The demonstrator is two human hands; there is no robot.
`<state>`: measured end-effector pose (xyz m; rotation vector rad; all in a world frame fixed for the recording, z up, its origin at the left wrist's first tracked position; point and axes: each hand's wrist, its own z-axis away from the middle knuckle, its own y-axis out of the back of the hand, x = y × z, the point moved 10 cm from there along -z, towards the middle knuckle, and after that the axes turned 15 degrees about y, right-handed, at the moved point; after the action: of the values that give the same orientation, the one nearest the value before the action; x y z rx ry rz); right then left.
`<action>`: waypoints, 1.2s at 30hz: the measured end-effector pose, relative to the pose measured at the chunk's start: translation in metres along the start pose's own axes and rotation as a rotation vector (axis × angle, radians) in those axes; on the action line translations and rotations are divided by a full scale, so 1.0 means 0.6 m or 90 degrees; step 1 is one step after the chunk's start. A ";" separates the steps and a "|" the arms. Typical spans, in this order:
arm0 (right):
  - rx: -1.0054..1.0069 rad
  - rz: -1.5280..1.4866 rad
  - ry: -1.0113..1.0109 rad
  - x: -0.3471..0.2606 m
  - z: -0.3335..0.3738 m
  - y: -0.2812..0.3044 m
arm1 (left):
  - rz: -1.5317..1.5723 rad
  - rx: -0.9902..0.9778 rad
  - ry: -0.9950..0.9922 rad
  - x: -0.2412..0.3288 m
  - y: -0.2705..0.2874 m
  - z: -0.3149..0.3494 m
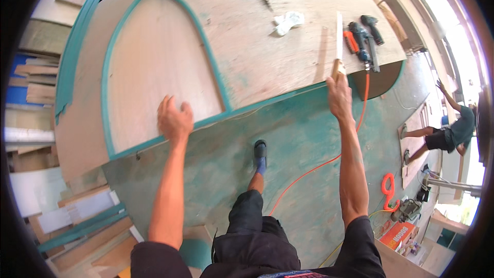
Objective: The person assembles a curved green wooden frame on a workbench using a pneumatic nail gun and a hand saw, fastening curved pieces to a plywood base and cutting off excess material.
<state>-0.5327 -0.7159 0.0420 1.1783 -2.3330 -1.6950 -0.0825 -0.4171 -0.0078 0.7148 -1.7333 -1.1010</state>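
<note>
My left hand (pixel 175 117) rests by the near edge of a pale wooden panel (pixel 162 51) with a rounded top, its fingers slightly apart and holding nothing. A teal-green frame (pixel 210 56) runs around that panel. At the bench's front edge, my right hand (pixel 339 98) is closed around the wooden handle of a long, thin-bladed tool (pixel 339 38). Its pale blade points away from me over the bench; whether it has teeth cannot be made out. Right of the blade lie an air nailer (pixel 362 41) with an orange hose and a black cordless drill (pixel 372 28).
The plywood bench top (pixel 247 62) holds a crumpled white cloth (pixel 288 22) and a dark drill bit (pixel 265 1). An orange hose (pixel 309 169) crosses the floor. Boards (pixel 87 216) are stacked at left. Another person (pixel 455 131) stands at far right, near a compressor (pixel 406 210).
</note>
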 end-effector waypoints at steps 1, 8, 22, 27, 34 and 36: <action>-0.019 0.071 0.023 0.026 -0.028 -0.020 | 0.019 -0.003 0.003 0.004 0.005 0.000; -0.125 0.109 0.065 0.098 -0.221 -0.118 | 0.021 -0.031 0.007 0.003 0.011 0.002; -0.052 0.068 -0.299 0.512 -0.284 -0.034 | -0.007 -0.044 -0.147 0.013 0.003 0.005; -0.069 0.021 -0.373 0.482 -0.262 0.053 | -0.033 -0.044 -0.134 0.030 0.013 -0.003; 0.372 -0.106 -0.290 0.258 -0.019 0.244 | -0.054 -0.063 -0.009 0.000 -0.003 0.003; 0.496 -0.314 -0.350 0.138 0.099 0.276 | -0.018 -0.070 -0.013 0.007 0.006 0.005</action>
<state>-0.7090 -0.6960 0.1219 1.6651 -3.4785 -1.3365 -0.0865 -0.4179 -0.0036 0.6638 -1.6697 -1.2178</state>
